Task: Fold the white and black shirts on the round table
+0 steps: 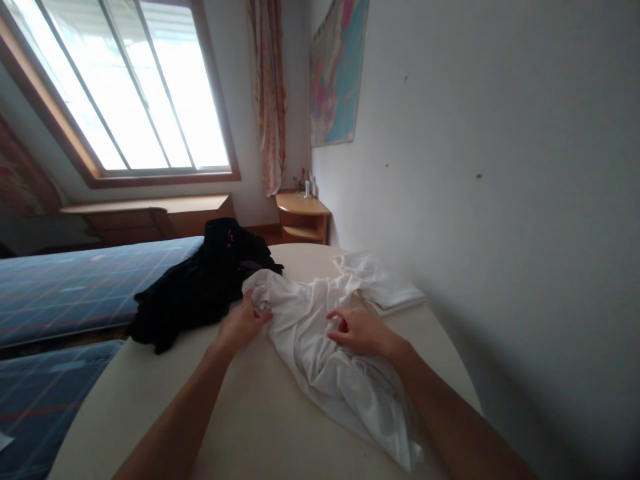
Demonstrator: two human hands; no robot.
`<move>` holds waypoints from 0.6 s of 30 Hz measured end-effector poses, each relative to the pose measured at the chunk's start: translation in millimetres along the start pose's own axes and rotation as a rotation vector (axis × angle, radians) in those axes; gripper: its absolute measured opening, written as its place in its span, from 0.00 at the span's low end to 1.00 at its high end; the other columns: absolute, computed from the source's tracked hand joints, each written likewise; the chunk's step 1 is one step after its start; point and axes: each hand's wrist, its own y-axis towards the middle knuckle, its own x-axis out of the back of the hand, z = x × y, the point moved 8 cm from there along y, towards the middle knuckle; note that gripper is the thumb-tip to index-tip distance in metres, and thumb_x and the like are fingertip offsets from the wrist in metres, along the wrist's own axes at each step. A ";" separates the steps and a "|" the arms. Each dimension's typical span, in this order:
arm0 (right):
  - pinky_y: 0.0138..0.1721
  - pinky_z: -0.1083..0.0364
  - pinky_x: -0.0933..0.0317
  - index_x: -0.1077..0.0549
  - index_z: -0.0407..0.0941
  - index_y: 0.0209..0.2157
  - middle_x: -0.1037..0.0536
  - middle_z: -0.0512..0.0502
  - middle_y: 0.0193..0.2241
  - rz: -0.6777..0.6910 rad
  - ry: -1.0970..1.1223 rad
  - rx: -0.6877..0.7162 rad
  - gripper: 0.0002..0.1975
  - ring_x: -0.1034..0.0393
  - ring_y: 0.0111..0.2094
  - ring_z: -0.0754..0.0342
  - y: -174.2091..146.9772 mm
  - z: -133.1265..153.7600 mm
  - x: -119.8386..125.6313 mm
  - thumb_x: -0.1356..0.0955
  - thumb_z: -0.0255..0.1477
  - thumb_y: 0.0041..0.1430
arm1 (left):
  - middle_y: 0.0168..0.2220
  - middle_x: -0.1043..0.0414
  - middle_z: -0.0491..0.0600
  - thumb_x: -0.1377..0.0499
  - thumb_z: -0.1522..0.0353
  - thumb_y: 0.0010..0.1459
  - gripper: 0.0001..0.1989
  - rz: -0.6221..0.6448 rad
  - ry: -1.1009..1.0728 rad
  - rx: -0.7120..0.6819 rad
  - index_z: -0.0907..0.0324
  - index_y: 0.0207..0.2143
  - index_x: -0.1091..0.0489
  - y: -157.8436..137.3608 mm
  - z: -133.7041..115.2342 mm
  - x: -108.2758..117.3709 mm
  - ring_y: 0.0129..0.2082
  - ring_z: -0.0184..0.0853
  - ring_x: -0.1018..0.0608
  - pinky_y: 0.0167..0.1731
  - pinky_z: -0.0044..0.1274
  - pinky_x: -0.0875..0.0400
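Note:
A crumpled white garment [320, 360] lies spread over the cream round table [240, 427], one end trailing toward me on the right. At its far left end, my left hand [245, 323] is closed on a bunched edge of the fabric. My right hand [363, 330] is over the garment's middle, thumb and forefinger curved and apart, with no fabric visible between them; its other fingers are partly hidden. Just beyond it sits another white cloth [385, 283], which looks folded. To the left, a heap of black clothing [205, 287] rests partly on the table and hangs past its edge.
Blue plaid mattresses [90, 280] stand left of the table. A white wall [500, 253] runs close along the right side. A small wooden corner shelf [303, 205] with small items is behind the table, and a low wooden desk [195, 203] stands under the window [150, 100].

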 end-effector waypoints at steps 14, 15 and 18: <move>0.30 0.57 0.35 0.23 0.45 0.41 0.20 0.46 0.31 -0.403 0.253 0.065 0.13 0.26 0.26 0.55 1.4 -5.8 43.8 0.35 0.35 0.62 | 0.33 0.28 0.47 0.44 0.69 0.58 0.16 -0.233 -0.320 -0.121 0.60 0.50 0.33 7.5 -18.3 12.3 0.28 0.34 0.24 0.33 0.25 0.28; 0.28 0.57 0.35 0.24 0.44 0.42 0.20 0.46 0.32 -0.522 0.322 0.034 0.14 0.27 0.24 0.56 -2.1 -13.5 56.0 0.36 0.37 0.62 | 0.36 0.29 0.49 0.46 0.68 0.60 0.16 -0.285 -0.348 -0.092 0.60 0.50 0.35 9.3 -14.6 22.9 0.28 0.33 0.24 0.31 0.24 0.27; 0.22 0.58 0.35 0.28 0.44 0.42 0.23 0.46 0.34 -0.861 0.524 -0.064 0.19 0.28 0.21 0.57 -16.2 -42.9 82.9 0.35 0.45 0.60 | 0.41 0.31 0.50 0.48 0.66 0.62 0.14 -0.454 -0.486 -0.015 0.59 0.50 0.39 10.5 -3.7 52.3 0.29 0.31 0.23 0.28 0.23 0.25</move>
